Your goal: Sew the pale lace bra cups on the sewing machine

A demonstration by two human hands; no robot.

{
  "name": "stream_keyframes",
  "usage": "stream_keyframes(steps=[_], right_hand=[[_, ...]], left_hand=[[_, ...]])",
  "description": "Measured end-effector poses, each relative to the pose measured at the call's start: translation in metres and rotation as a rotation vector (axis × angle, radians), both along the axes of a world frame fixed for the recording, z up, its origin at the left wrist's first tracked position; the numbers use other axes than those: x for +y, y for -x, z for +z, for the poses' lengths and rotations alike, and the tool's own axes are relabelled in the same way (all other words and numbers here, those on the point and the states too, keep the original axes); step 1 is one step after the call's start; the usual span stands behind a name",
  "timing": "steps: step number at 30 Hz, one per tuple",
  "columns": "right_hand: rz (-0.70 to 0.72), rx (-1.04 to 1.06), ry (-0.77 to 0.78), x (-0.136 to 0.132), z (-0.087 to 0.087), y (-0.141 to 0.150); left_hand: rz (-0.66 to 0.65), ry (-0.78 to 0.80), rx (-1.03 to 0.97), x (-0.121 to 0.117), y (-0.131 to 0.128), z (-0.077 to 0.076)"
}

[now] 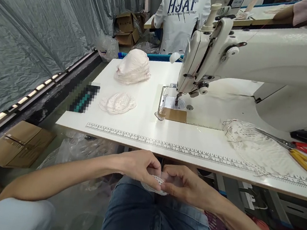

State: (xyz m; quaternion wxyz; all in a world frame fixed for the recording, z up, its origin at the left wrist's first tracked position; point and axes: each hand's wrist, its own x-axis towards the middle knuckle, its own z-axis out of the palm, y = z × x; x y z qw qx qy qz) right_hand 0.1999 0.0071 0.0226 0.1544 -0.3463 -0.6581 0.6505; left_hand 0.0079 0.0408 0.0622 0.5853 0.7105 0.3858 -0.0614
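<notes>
Above my lap, just below the table's front edge, both hands grip a small piece of white lace fabric (154, 187). My left hand (142, 168) pinches its edge between thumb and curled fingers. From the other side my right hand (182, 183) closes on the same piece, thumb pressed near the left thumb. Part of the fabric is hidden behind the fingers. On the table a flat lace piece (118, 103) lies to the left, with a stack of pale pink fabric pieces (133, 67) behind it. More cream lace fabric (253, 147) is spread at the right.
A white sewing machine (251, 56) stands on the white table (140, 126), which has a printed ruler (172, 147) along its front. Scissors with red and yellow handles (304, 150) rest on the right-hand fabric. A cardboard box (19, 144) sits at left. A person in a white shirt (179, 24) sits ahead.
</notes>
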Motion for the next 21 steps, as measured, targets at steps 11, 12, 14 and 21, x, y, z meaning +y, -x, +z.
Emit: stream_keyframes(steps=[11, 12, 14, 21], right_hand=[[0.090, 0.120, -0.013, 0.009, 0.018, -0.020], [0.091, 0.107, -0.048, 0.014, 0.021, -0.024], [0.020, 0.031, -0.202, 0.029, 0.034, -0.037], [-0.170, -0.417, -1.067, 0.074, 0.104, -0.084]], left_hand=[[0.154, 0.207, -0.107, 0.007, 0.011, 0.046], [0.169, 0.192, -0.128, 0.011, 0.012, 0.049], [0.169, 0.087, -0.168, 0.024, 0.010, 0.055], [-0.061, -0.844, -0.316, 0.093, -0.039, 0.036]])
